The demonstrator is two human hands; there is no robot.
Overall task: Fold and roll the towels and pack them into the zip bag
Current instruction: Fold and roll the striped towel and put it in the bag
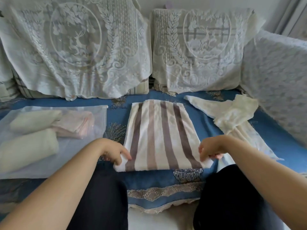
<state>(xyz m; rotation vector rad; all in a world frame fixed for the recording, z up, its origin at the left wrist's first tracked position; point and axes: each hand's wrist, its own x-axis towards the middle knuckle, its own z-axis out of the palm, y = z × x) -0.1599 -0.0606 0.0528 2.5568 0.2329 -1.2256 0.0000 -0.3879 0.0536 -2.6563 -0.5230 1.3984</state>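
A folded towel with white and grey-brown stripes (159, 135) lies lengthwise on the blue sofa seat in front of me. My left hand (114, 151) pinches its near left corner, and my right hand (210, 149) pinches its near right corner. To the left lies a translucent zip bag (69, 156) holding two rolled white towels (29, 146) and a folded pink one (74, 125). A crumpled cream towel (232, 115) lies unfolded to the right.
Lace-covered cushions (79, 52) stand along the back of the blue sofa cover (166, 181), and another lace-covered cushion (277, 80) is at the right. My dark-trousered knees are at the seat's front edge.
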